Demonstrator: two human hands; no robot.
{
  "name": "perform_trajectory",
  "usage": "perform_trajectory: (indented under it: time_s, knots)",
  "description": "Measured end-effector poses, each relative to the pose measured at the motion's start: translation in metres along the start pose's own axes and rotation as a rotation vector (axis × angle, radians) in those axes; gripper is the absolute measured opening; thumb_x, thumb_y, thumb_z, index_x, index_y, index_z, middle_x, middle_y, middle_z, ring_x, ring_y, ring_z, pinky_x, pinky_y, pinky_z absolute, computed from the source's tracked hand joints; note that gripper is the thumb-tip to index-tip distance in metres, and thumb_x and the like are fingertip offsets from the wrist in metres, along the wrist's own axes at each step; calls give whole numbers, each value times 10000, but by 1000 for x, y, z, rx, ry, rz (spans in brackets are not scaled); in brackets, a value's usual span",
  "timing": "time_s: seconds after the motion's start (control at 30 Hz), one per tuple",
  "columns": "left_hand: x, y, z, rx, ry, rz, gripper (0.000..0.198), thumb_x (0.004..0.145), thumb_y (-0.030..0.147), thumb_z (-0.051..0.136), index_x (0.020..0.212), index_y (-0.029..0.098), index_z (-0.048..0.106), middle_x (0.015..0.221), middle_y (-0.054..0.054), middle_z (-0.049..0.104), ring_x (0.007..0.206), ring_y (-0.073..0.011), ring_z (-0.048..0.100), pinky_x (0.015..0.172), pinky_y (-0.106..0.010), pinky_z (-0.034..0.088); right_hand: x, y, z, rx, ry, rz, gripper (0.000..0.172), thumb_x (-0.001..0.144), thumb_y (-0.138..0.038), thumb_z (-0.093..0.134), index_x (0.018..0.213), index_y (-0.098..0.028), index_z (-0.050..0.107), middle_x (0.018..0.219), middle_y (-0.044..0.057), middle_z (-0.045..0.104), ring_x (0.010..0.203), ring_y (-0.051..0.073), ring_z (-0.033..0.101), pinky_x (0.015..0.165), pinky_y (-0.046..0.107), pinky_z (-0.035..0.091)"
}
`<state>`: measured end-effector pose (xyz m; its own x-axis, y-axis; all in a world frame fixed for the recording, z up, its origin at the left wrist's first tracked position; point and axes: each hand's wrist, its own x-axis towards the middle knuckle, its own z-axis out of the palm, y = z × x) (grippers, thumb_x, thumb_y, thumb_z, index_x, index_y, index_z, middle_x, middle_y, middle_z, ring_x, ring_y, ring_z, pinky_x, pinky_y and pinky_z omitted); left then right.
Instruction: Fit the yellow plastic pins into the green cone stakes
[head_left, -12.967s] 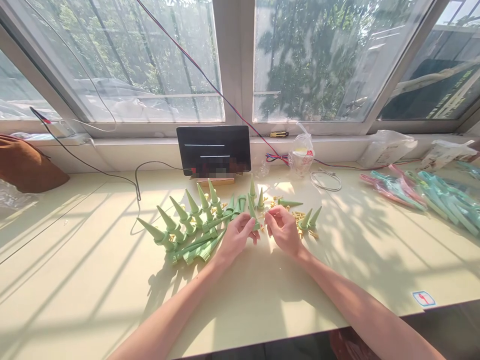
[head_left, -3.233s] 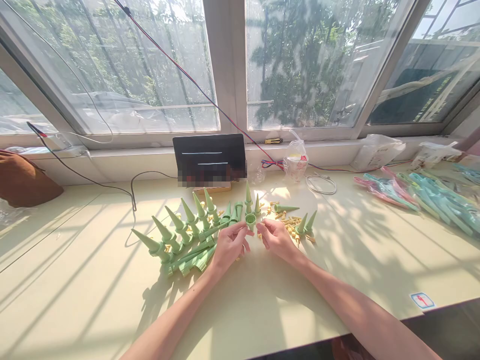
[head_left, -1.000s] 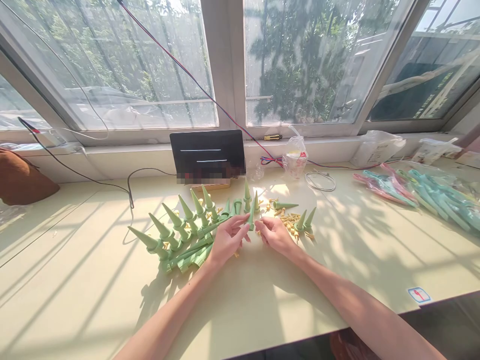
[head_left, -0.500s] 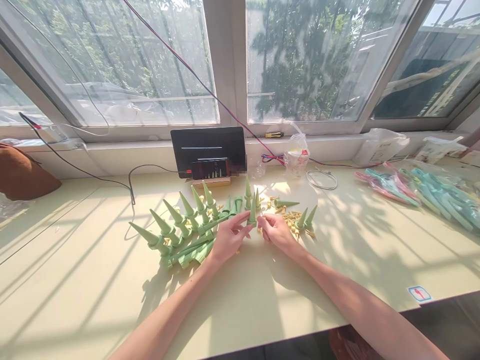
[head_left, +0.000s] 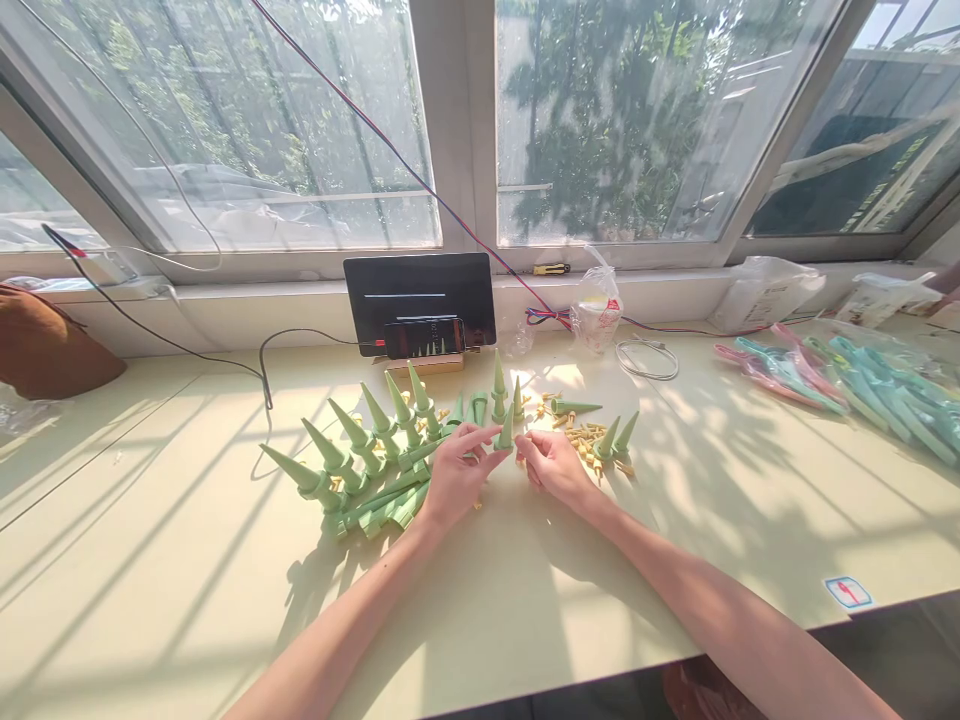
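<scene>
From where I watch through the head camera, two bare hands meet over a pale table (head_left: 480, 620), in sunlight from the windows. Take the green cone (head_left: 508, 428) between them as the clock's centre, twelve towards the glass. My left hand (head_left: 459, 470), at eight o'clock, grasps that cone near its wide base between thumb and fingers, its tip pointing up. My right hand (head_left: 555, 470), at four o'clock, has its fingers curled and its fingertips just beside the base; I cannot tell whether they pinch anything small. Two upright cones (head_left: 499, 387) stand just beyond, around twelve. Small yellow pieces (head_left: 583, 438) lie heaped at three, near a pair of standing cones (head_left: 624, 436). A row of collared cones (head_left: 376, 408) runs from nine to ten, and loose green tubes (head_left: 386, 508) lie at eight. A tablet (head_left: 420, 285) leans at eleven, a phone (head_left: 425, 338) before it. I judge the step in hand to be close fingertip work at this cone's base; the next move calls for a steady left hold and fine, light placing by the right
</scene>
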<state>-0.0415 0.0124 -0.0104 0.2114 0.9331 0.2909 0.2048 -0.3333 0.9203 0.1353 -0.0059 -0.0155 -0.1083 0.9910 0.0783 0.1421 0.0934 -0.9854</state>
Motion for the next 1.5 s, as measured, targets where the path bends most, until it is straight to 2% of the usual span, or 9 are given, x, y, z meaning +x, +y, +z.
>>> perform_trajectory:
  time_s: [0.17, 0.47, 0.63, 0.8, 1.0, 1.13, 1.5]
  knots:
    - [-1, 2, 1, -7, 0, 2, 321, 773, 421, 722, 1033, 235, 750, 838, -25, 595, 630, -117, 524, 534, -231, 501, -1, -4, 1, -13, 5, -11, 470, 890, -621, 518, 678, -201, 530, 376, -62, 431, 327, 113, 412, 409, 240, 346]
    - [-5, 14, 1, 13, -17, -64, 298, 839, 399, 637, 1037, 203, 743, 873, -55, 696, 603, -129, 608, 496, -224, 497, 0, -1, 0, -26, 31, 1, 442, 905, -585, 503, 670, -211, 507, 404, -63, 422, 342, 117, 423, 410, 243, 358]
    - [-7, 16, 1, -35, -60, -124, 361, 876, 437, 586, 1097, 189, 726, 726, -45, 689, 563, -138, 595, 440, -209, 442, 0, 0, 0, -57, 39, -20, 425, 926, -552, 484, 677, -209, 517, 416, -58, 440, 351, 119, 435, 415, 242, 365]
    - [-6, 21, 0, -55, -89, -152, 392, 894, 515, 551, 948, 179, 747, 592, -6, 633, 407, -89, 481, 420, -210, 407, 0, -3, 1, -47, 35, -22, 449, 912, -585, 488, 672, -208, 524, 429, -54, 444, 350, 116, 429, 403, 245, 369]
    - [-5, 24, -1, -79, -114, -180, 379, 860, 533, 601, 812, 175, 716, 592, -3, 634, 401, -82, 475, 409, -202, 392, 0, -2, 2, -58, 55, -17, 440, 907, -577, 497, 660, -213, 502, 424, -49, 451, 347, 125, 440, 406, 253, 367]
    - [-6, 20, -1, -76, -98, -200, 362, 829, 527, 648, 907, 184, 734, 576, 7, 623, 397, -83, 458, 394, -203, 384, 1, 0, 2, -40, 69, -8, 438, 910, -577, 496, 659, -218, 493, 407, -55, 437, 338, 130, 441, 399, 254, 364]
    - [-3, 7, -1, -97, -126, -245, 498, 783, 511, 706, 1124, 147, 722, 649, -23, 677, 440, -94, 496, 418, -222, 435, 4, 7, 2, 28, 68, 9, 451, 902, -609, 500, 683, -214, 503, 379, -67, 416, 318, 121, 418, 384, 245, 361]
